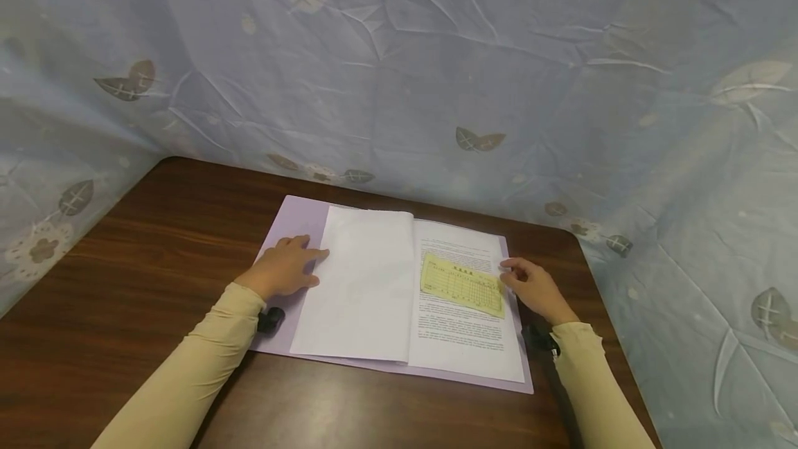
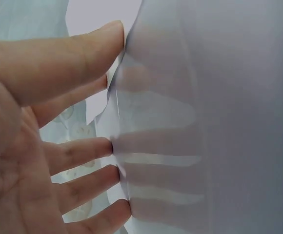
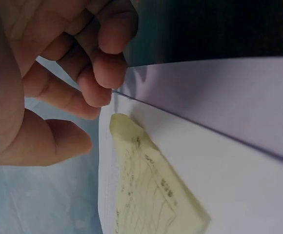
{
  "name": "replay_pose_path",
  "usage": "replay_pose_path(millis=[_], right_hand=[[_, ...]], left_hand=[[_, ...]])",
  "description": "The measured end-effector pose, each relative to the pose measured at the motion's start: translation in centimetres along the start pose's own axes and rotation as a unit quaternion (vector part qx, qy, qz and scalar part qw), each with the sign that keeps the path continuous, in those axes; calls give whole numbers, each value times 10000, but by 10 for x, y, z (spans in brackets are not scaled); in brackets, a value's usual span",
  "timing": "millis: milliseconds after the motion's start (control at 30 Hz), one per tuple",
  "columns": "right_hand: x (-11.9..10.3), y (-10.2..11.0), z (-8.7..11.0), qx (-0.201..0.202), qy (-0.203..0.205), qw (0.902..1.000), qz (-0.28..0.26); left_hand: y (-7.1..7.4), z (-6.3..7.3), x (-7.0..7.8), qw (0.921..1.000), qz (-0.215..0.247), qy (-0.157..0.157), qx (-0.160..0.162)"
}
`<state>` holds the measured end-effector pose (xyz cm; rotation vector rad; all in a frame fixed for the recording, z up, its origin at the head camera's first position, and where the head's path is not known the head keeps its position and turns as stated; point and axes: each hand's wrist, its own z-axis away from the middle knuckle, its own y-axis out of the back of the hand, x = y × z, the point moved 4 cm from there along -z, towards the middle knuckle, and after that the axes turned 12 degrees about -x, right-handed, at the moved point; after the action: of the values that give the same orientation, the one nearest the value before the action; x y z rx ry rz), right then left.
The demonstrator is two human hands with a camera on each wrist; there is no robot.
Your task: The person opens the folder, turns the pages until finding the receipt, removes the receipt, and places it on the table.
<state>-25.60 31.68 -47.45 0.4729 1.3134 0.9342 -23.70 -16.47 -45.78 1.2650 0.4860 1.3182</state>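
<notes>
A light purple folder (image 1: 302, 217) lies spread on the table, with a blank white sheet (image 1: 361, 283) turned to its left side. On its right is a page of printed text (image 1: 464, 348), and a yellow form slip (image 1: 463, 284) with a printed grid lies across that page. My left hand (image 1: 285, 267) rests with spread fingers at the sheet's left edge; the left wrist view shows its straight fingertips against the pale surface. At the right edge of the printed page is my right hand (image 1: 531, 288), fingers loosely bent, thumb apart, fingertips close to the slip's corner.
The dark wooden table (image 1: 125, 283) extends left of the folder and in front of it. A pale blue cloth (image 1: 386, 89) with leaf patterns hangs behind the table and along both sides. Black wrist devices (image 1: 271, 321) sit under both cuffs.
</notes>
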Motion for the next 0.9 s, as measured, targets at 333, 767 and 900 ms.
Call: replay_pose_path(millis=[333,767,900], right_hand=[[7,-9,-5,-292,70,9994,188],[7,-7,-8,-332,76,9994,13],[9,-5,-6,-352,32,9994,39]], left_hand=[[-7,-5,-4,9991,232,164,-304],[-7,-1,-2,9990,301,178,-261],[-7,-2,-2,9991,292,176,-250]])
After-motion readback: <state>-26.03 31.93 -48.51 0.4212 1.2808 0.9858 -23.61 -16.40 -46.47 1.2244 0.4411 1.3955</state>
